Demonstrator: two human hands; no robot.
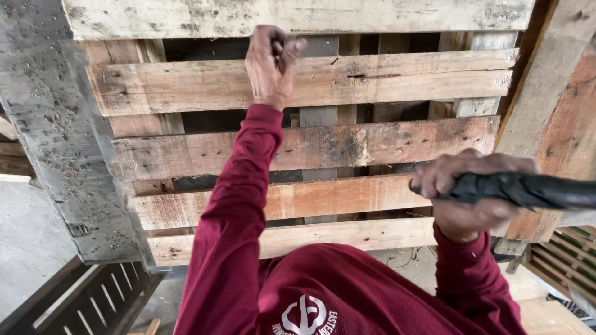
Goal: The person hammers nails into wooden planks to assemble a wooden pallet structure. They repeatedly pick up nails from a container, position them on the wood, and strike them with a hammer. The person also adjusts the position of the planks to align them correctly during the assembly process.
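Note:
A weathered wooden pallet [385, 142] stands upright in front of me, its horizontal slats grey and orange-brown. My left hand [270, 62] is raised against an upper slat, fingers pinched together on something small that I cannot make out. My right hand [472, 195] is lower and to the right, wrapped around the black rubbery handle [528, 189] of a tool; the tool's head is out of frame to the right. Both arms wear dark red long sleeves.
A grey, pitted concrete post [56, 136] leans at the left. Another timber beam [559, 105] slants at the right. A dark slatted frame [93, 304] lies at the lower left, and green-black slatted pieces [568, 260] at the lower right. Concrete floor shows below.

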